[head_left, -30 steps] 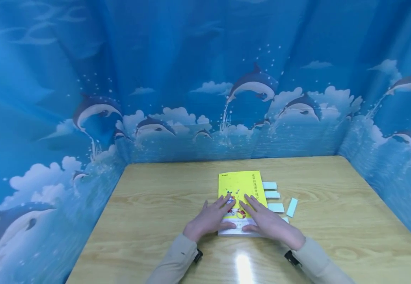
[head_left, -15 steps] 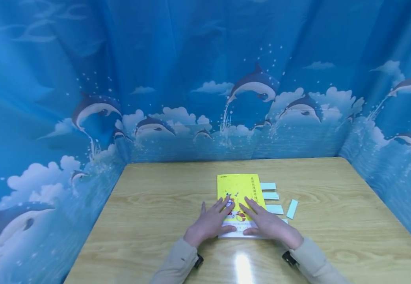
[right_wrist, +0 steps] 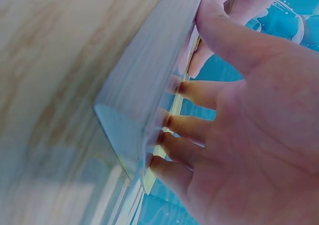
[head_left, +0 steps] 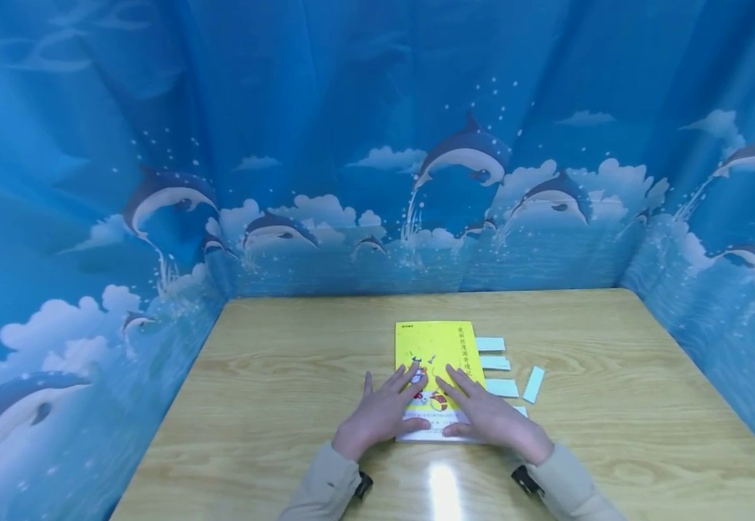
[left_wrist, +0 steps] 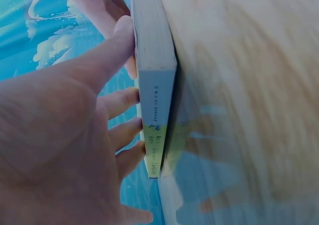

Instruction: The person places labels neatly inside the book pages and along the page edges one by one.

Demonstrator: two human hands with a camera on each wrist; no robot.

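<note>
A thick yellow book (head_left: 442,340) with a white band along its near end lies closed on the table. My left hand (head_left: 384,409) rests on the left part of its cover, fingers spread and fairly straight. On the cover's right part lies my right hand (head_left: 491,412), its fingers likewise spread. Both thumbs touch the cover near the close edge. Pale blue paper strips (head_left: 502,388) stick out from the book's right side; the nearest is partly hidden by my right hand. The left wrist view shows the printed spine (left_wrist: 155,100), and the right wrist view the page edges (right_wrist: 144,60).
A loose pale blue strip (head_left: 534,384) lies to the right of the book. The wooden table (head_left: 273,362) is bordered at the back and sides by a blue dolphin-print curtain (head_left: 325,145). Light reflects off the tabletop near the front.
The head view has shifted a little. Book and hands appear slightly lower and further left in it, with both hands still resting on the cover.
</note>
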